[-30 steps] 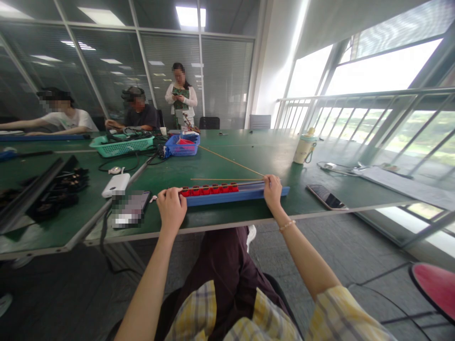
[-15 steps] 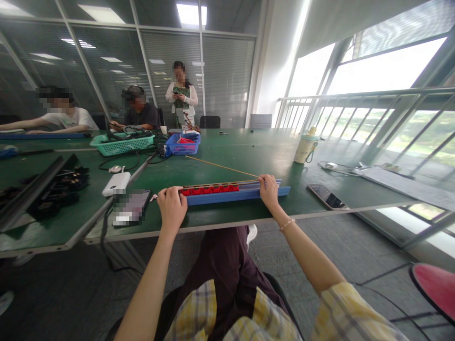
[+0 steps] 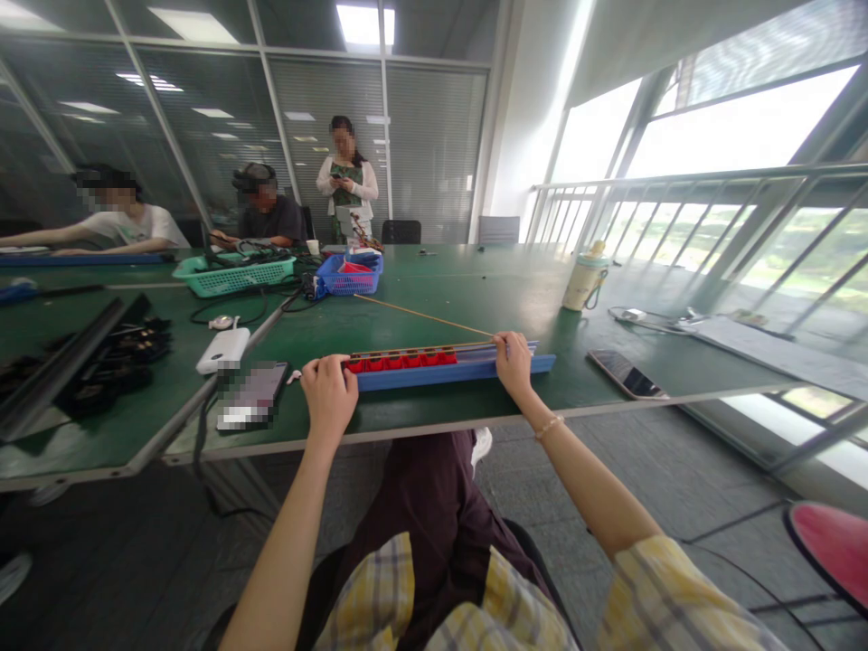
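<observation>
A long blue channel lies near the front edge of the green table, with a row of red pieces set in its left and middle part. My left hand is closed over the channel's left end, fingers on top. Toward the right end, my right hand grips the channel, thumb and forefinger pinched at a thin tan cord. That cord runs along the top of the red pieces, and a length of it stretches from the right fingers back to the far left across the table.
A dark phone lies right, another phone and a white power bank left. Farther back are a blue basket, a green basket and a cream cup. Black parts lie far left; several people are beyond.
Almost nothing differs. Both hands stay in place on the channel, and the view has shifted very slightly.
</observation>
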The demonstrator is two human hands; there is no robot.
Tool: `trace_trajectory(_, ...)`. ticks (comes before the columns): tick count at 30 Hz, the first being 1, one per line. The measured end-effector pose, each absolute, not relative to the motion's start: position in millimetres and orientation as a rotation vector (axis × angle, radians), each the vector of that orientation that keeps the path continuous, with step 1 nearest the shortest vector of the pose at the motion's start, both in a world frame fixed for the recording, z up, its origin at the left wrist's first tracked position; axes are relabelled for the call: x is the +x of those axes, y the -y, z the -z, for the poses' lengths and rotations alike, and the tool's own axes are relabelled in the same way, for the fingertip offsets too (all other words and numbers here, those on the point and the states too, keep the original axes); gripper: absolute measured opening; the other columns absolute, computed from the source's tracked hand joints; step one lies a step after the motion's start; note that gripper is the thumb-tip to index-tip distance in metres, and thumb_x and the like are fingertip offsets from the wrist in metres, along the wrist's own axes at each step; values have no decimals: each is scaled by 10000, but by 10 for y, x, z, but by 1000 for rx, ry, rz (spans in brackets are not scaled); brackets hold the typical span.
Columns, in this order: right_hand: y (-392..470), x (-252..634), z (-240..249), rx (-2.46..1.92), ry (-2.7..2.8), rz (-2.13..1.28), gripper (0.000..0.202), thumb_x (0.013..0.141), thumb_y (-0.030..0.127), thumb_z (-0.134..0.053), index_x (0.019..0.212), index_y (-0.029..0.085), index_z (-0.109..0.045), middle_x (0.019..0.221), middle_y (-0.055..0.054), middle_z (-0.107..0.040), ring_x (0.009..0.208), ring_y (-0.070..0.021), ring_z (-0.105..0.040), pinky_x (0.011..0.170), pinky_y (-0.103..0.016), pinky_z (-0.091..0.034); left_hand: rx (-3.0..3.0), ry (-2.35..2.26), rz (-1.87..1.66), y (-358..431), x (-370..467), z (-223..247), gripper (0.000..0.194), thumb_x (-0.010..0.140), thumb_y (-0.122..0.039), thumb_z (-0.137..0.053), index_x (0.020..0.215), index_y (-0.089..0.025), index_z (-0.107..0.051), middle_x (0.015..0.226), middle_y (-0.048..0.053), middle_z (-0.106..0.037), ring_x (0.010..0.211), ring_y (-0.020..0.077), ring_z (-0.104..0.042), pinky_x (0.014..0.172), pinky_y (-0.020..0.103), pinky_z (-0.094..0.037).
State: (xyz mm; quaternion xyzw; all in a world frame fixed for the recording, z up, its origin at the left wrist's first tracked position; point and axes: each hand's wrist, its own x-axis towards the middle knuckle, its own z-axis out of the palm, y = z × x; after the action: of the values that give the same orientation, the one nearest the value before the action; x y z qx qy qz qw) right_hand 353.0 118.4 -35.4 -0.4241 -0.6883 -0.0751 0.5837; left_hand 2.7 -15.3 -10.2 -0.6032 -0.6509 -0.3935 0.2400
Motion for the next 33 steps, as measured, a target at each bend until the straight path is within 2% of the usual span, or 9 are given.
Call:
trace_trajectory(25, -1208, 3528, 365, -988, 1627, 158, 308, 1025, 382, -377, 825, 238, -563, 843, -72, -652, 851, -241, -541, 807, -379, -438, -1649, 1799, 1068, 149, 34, 106, 267, 912, -225, -456, 1109, -178, -630, 1101, 114, -667, 1107, 323, -451, 986, 472, -378)
trace_trajectory(29, -1203, 3530, 352, -985, 1639, 143, 287, 1016, 367, -393, 828, 242, -569, 845, -72, -652, 854, -246, -539, 810, -387, -441, -1677, 1817, 1069, 166, 48, 91, 339, 913, -213, -446, 1195, -210, -632, 1146, 118, -648, 1123, 318, -437, 993, 478, -369)
trace_trajectory(33, -1189, 3529, 335, -970, 1649, 132, 259, 1004, 340, -414, 830, 242, -580, 848, -74, -657, 892, -255, -541, 842, -403, -446, -1671, 1807, 1028, 172, 50, 97, 353, 908, -208, -442, 1176, -241, -670, 1135, 111, -638, 1137, 331, -422, 990, 478, -364)
